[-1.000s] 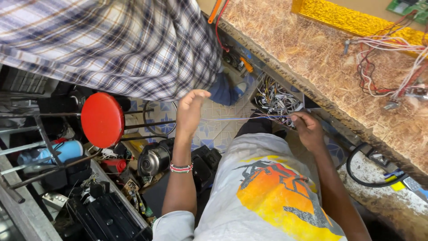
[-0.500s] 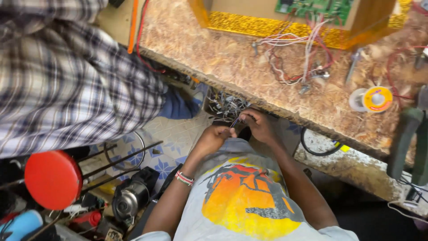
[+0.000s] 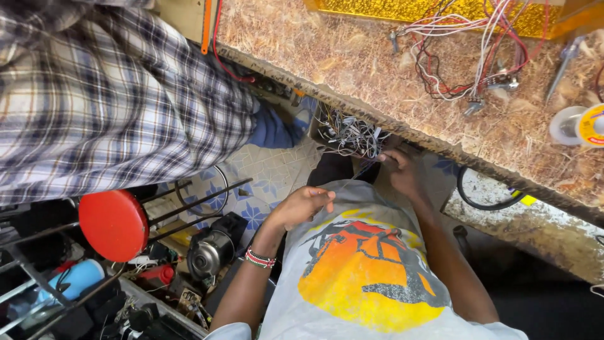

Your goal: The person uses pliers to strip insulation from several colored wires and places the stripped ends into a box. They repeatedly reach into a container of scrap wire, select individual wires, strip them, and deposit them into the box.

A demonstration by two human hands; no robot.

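Holding a thin pale wire point(image 3: 352, 181) drawn between both hands, the person sits below the near edge of a chipboard workbench point(image 3: 377, 75). The left hand point(image 3: 305, 204) is closed in a loose fist over the person's chest, fingers curled on what appears to be one end of the wire; the wire is too fine to confirm the contact. The right hand point(image 3: 399, 169) is up at the bench's near edge, fingers pinched shut at the other end, just beside a tangled bundle of thin wires point(image 3: 349, 133) hanging under that edge. Judged from this, one strand is separated out of the bundle and under tension, while the bulk of the bundle is unsorted. No tool is in either hand. On the bench top, toward its far edge, a loom of red and white wires point(image 3: 465, 56) lies loose before a yellow panel point(image 3: 440, 9), and a roll of yellow tape point(image 3: 591, 124) sits at the right end, untouched. A second person in a plaid shirt point(image 3: 107, 94) stands at the left, well apart from the hands. A red stool point(image 3: 113, 223) and a small motor point(image 3: 211, 252) are on the tiled floor.
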